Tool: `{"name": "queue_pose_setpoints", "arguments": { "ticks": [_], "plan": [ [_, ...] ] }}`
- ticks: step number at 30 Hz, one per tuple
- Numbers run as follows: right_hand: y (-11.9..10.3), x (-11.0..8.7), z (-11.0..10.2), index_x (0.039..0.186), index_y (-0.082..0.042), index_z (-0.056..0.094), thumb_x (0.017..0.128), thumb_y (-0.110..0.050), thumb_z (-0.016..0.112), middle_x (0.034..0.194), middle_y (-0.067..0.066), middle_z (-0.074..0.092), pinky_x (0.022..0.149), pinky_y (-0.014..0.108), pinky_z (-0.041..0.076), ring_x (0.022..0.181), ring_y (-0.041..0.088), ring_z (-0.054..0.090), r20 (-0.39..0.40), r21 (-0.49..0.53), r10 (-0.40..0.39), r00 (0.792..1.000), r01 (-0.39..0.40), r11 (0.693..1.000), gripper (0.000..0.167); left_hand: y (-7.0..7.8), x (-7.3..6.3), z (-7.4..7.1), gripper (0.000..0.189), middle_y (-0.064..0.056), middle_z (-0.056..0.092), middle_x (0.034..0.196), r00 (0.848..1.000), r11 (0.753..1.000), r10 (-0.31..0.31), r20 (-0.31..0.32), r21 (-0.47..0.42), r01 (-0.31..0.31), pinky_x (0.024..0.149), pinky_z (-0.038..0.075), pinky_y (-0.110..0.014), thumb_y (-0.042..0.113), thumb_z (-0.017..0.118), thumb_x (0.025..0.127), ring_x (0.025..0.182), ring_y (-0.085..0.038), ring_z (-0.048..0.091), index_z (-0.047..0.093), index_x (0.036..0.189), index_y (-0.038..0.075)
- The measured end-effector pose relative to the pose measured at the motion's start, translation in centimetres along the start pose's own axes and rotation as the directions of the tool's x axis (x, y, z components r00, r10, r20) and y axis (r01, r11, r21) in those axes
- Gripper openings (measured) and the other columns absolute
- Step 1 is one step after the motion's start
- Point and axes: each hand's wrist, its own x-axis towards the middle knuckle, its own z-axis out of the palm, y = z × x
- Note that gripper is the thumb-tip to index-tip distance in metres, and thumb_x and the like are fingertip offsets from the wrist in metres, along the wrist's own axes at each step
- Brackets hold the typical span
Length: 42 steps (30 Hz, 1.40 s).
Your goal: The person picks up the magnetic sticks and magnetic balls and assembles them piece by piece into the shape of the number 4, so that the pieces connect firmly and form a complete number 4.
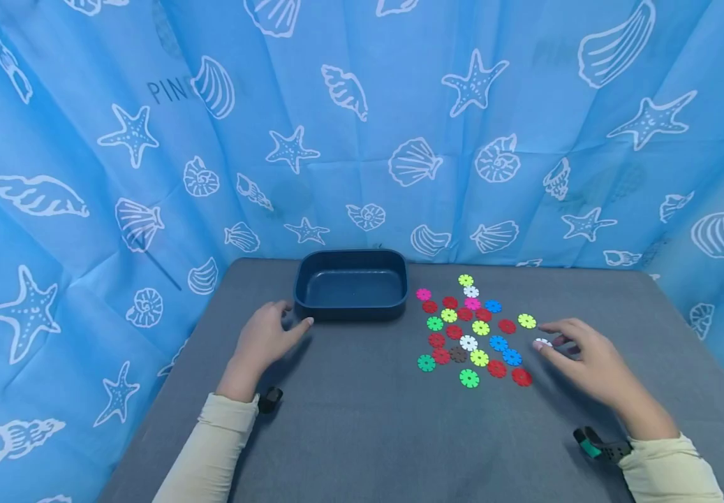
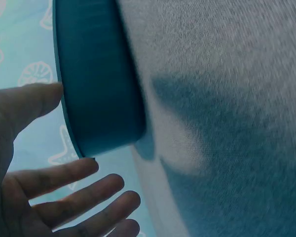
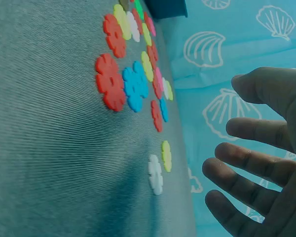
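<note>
My left hand (image 1: 265,337) is beside the near left corner of a dark blue rectangular bin (image 1: 352,314), thumb and fingers spread and relaxed. In the left wrist view its fingertips (image 2: 89,167) come right up to the bin's rim. My right hand (image 1: 584,353) hovers at the right of a scatter of small notched plastic discs, fingers loosely apart with nothing between them. Below it on the cloth lies a white disc (image 3: 156,175), partly covered by the hand in the head view. Just beyond is a yellow disc (image 1: 527,321).
Several red, blue, green, pink, yellow and white discs lie flat to the right of the bin, including a green disc (image 1: 469,378) in front and a brown disc (image 1: 458,354). A grey cloth (image 1: 362,419) covers the table. Behind hangs a blue shell-print curtain (image 1: 349,154).
</note>
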Motion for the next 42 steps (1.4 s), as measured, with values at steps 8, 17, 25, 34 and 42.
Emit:
{"name": "queue_pose_setpoints", "arguments": {
  "ticks": [8,17,25,34,42],
  "plan": [
    [0.6,-0.6,1.1,0.123,-0.005,0.075,0.097,-0.026,0.08,0.111,0.012,0.067,0.062,0.022,0.048,0.083,0.012,0.055,-0.031,-0.004,-0.028,0.999,0.028,1.0,0.034,-1.1,0.8,0.8,0.071,-0.022,0.069,0.132,0.993,0.961,-0.113,-0.013,-0.255,0.106,0.097,0.06,-0.058,0.06,0.067,0.099,0.121,-0.038,0.068,0.062,0.141,0.003],
    [0.9,-0.9,1.9,0.121,-0.004,0.076,0.096,-0.022,0.081,0.113,0.013,0.069,0.063,0.02,0.051,0.083,0.004,0.055,-0.033,0.028,-0.038,0.999,0.039,0.999,0.031,-1.4,1.6,0.9,0.076,-0.022,0.069,0.132,0.981,0.906,-0.192,-0.007,-0.385,0.175,0.097,0.059,-0.057,0.063,0.064,0.1,0.121,-0.04,0.067,0.057,0.147,0.004],
    [1.0,-1.0,2.4,0.124,-0.004,0.074,0.096,-0.021,0.081,0.113,0.012,0.07,0.064,0.02,0.053,0.083,-0.006,0.053,-0.006,0.061,-0.023,1.0,0.023,0.998,0.034,-1.2,2.5,1.1,0.077,-0.023,0.065,0.137,0.967,0.854,-0.255,-0.007,-0.47,0.222,0.097,0.06,-0.055,0.064,0.063,0.1,0.121,-0.039,0.067,0.055,0.148,0.004],
    [0.7,-1.4,2.6,0.123,-0.006,0.075,0.095,-0.022,0.082,0.103,0.004,0.067,0.062,0.021,0.049,0.079,0.003,0.053,0.049,0.082,-0.016,0.999,0.012,0.997,0.033,-0.9,3.5,1.9,0.075,-0.022,0.067,0.133,0.951,0.717,-0.307,0.021,-0.652,0.246,0.096,0.064,-0.048,0.06,0.064,0.101,0.108,-0.037,0.076,0.053,0.152,0.005],
    [0.9,-2.2,2.8,0.121,-0.009,0.077,0.089,-0.024,0.088,0.098,-0.001,0.064,0.063,0.022,0.049,0.08,0.006,0.054,0.067,0.108,-0.04,0.997,0.033,0.994,0.038,-0.1,4.6,2.8,0.055,-0.018,0.064,0.12,0.936,0.552,-0.349,0.043,-0.798,0.242,0.088,0.068,-0.035,0.045,0.067,0.104,0.091,-0.019,0.071,0.062,0.139,0.003]
  ]
}}
